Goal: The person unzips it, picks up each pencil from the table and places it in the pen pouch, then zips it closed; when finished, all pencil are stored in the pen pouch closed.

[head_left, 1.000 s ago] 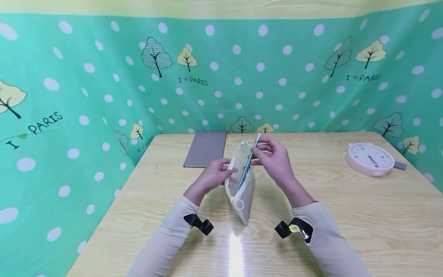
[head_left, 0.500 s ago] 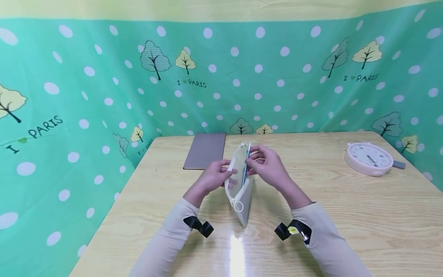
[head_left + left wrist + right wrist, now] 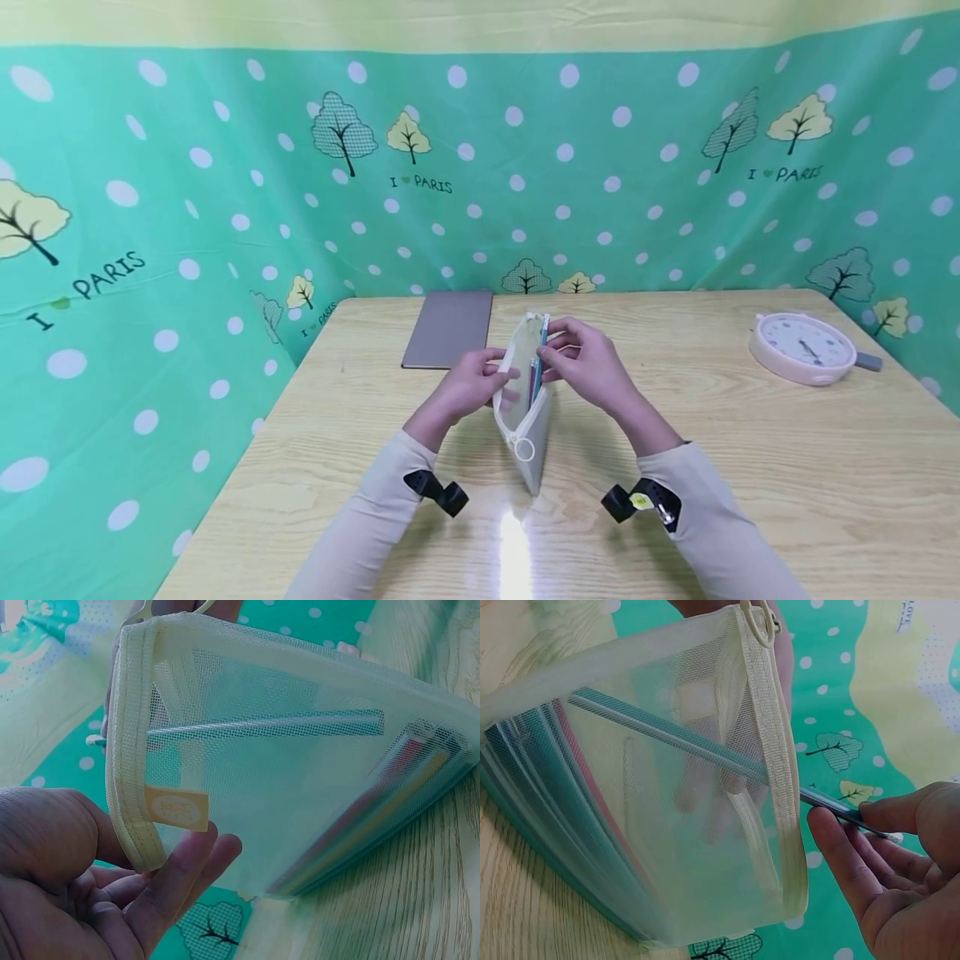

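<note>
A cream mesh zip pencil case (image 3: 536,454) stands on the table with its mouth held apart. My left hand (image 3: 471,385) pinches its left rim, near a small sewn label (image 3: 177,808) in the left wrist view. Between thumb and fingers, my right hand (image 3: 588,358) pinches the end of a blue pencil (image 3: 825,802). Most of this pencil slants inside the case, visible through the mesh. Several more pencils (image 3: 585,817), among them blue and reddish ones, lie along the bottom of the case. A ring pull (image 3: 524,450) hangs from the zip at the near end.
A grey-brown notebook (image 3: 450,327) lies behind my left hand on the wooden table (image 3: 315,467). Far to the right is a pink-rimmed round clock (image 3: 802,348) on its back, with a grey object (image 3: 868,362) beside it. A green dotted cloth (image 3: 480,183) hangs behind.
My right hand has moved down, and the blue pencil has gone deeper into the case. The left hand keeps its hold on the rim.
</note>
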The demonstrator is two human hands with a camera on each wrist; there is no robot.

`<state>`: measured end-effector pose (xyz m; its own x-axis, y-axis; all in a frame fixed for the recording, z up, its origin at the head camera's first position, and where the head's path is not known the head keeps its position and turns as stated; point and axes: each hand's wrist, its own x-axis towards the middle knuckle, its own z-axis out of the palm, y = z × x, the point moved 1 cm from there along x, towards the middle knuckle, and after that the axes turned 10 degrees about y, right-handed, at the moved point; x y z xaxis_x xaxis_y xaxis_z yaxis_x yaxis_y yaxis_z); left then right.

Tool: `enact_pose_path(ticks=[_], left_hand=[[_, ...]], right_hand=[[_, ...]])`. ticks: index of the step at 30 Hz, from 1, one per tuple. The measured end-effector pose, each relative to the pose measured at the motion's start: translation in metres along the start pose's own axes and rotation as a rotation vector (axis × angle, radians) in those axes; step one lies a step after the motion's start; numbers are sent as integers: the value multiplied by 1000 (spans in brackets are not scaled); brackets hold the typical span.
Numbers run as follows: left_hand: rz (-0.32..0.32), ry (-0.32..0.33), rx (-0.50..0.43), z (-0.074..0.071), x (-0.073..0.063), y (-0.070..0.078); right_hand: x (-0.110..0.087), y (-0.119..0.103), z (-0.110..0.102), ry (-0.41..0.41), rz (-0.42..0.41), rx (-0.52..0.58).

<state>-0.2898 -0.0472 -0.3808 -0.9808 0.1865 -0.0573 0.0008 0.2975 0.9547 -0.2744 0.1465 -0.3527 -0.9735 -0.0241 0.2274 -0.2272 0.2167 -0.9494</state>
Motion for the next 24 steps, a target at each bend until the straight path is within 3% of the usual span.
enact_pose_path(ticks=[8,12,14,19,21,24], left_hand=[[15,2,18,0,1,-2],[15,8,22,0,1,-2],[28,7,26,-1,0,-1],[78,9,64,-2,1,-1],[75,13,72,-2,1,0],[63,17,78,-1,1,-1]], right_hand=[[0,-1,-1,3,-18,-66],[-4,-8,-7,3,-105,-133],[-7,-13,-11,-73,-226,-187],[-21,-24,-11,-395,-543,-362],[-27,-27,-6,-469,-595,-455],[-35,-29,2,-503,-643,-604]])
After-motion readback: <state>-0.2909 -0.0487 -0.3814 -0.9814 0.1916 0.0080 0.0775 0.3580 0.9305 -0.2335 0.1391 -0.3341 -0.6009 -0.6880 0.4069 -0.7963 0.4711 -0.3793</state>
